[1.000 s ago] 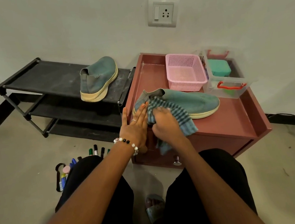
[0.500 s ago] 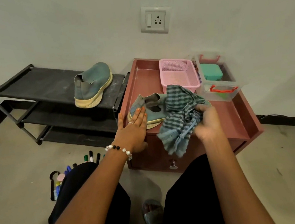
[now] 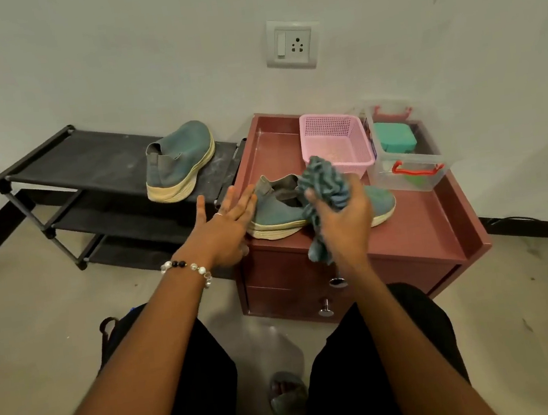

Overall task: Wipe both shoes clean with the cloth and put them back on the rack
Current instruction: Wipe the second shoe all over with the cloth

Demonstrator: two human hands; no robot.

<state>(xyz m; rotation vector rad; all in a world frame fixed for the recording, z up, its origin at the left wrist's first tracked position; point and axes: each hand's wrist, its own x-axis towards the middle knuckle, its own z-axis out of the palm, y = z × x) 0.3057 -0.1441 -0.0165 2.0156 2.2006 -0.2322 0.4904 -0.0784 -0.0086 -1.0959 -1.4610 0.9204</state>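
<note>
A teal slip-on shoe [image 3: 280, 211] with a cream sole lies on the maroon drawer cabinet [image 3: 424, 233], heel toward me. My left hand [image 3: 223, 224] is open, its straight fingers against the shoe's heel. My right hand [image 3: 343, 219] grips a bunched blue checked cloth [image 3: 326, 183] above the shoe's middle, a tail of the cloth hanging below my palm. The second teal shoe [image 3: 177, 160] stands on the top shelf of the black shoe rack [image 3: 87, 157] at the left.
A pink basket [image 3: 332, 134] and a clear box with red handles [image 3: 408, 163] sit at the back of the cabinet top. Two drawer knobs [image 3: 326, 307] face me. A wall socket [image 3: 290, 45] is above. A cable [image 3: 543, 222] runs along the floor at right.
My right hand has gathered the loose cloth into a tight bunch and brought it back over the shoe. My left hand stayed at the heel. The camera view dropped slightly.
</note>
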